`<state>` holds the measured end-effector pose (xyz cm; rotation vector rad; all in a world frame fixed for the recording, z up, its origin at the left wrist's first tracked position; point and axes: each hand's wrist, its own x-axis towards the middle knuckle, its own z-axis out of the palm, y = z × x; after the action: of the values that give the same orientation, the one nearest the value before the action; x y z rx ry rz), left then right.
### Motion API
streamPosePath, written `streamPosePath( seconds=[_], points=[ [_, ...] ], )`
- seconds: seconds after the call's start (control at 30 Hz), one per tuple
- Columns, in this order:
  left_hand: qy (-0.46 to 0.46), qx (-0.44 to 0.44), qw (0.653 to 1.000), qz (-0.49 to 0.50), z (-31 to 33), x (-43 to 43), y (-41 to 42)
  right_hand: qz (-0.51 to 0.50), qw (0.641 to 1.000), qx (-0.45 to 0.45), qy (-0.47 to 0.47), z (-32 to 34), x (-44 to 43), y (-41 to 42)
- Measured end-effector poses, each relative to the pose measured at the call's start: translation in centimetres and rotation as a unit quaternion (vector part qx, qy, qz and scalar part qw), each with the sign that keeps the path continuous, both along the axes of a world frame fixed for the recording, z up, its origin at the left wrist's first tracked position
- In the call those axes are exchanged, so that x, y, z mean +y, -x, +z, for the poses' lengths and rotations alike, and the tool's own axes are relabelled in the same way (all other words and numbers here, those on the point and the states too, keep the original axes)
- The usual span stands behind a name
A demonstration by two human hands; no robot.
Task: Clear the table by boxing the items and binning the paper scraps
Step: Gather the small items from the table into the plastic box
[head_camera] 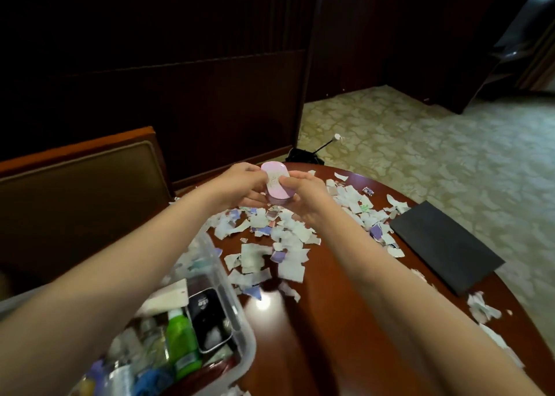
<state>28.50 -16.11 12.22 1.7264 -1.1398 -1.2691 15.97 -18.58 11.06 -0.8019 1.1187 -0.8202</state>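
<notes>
Worktop (330, 329) first: round, dark red wood, strewn across its middle and right side with torn paper scraps (288, 245). A clear plastic box (244, 329) sits at its near left edge, already holding a green bottle (181, 341), a black tin (210, 317) and smaller items I cannot make out. A flat black board (444, 245) lies on the right, scraps touching its edges. Above the far scraps both hands meet: my view shows the left hand (240, 185) curled round the left side of a small pink oval case (274, 182), and the right hand (309, 199) pinching its right side, so the case hangs in the air between them. I judge that boxing this case is the step in hand. To do it well, I would seat the lid firmly, pass the case to one hand, and lay it flat in a gap beside the tin rather than drop it onto the bottle, keeping the forearms high so no scraps are swept off the edge.
</notes>
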Motion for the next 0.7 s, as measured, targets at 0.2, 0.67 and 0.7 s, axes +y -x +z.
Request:
streamPosePath(
  seconds=[0.2,0.67,0.7],
  points=[
    [-0.012,0.008,0.995,0.096,-0.2,8.6,-2.9,0.068,0.997,0.033,-0.009,-0.8,6.3,-4.5],
    [-0.08,0.093,0.98,0.157,-5.5,16.6,-6.3,0.265,0.917,0.28,0.099,-2.9,15.7,-8.3],
    [-0.091,0.104,0.979,0.15,-6.1,16.7,-6.2,0.271,0.919,0.273,0.08,-3.1,15.9,-8.3]
  ],
)
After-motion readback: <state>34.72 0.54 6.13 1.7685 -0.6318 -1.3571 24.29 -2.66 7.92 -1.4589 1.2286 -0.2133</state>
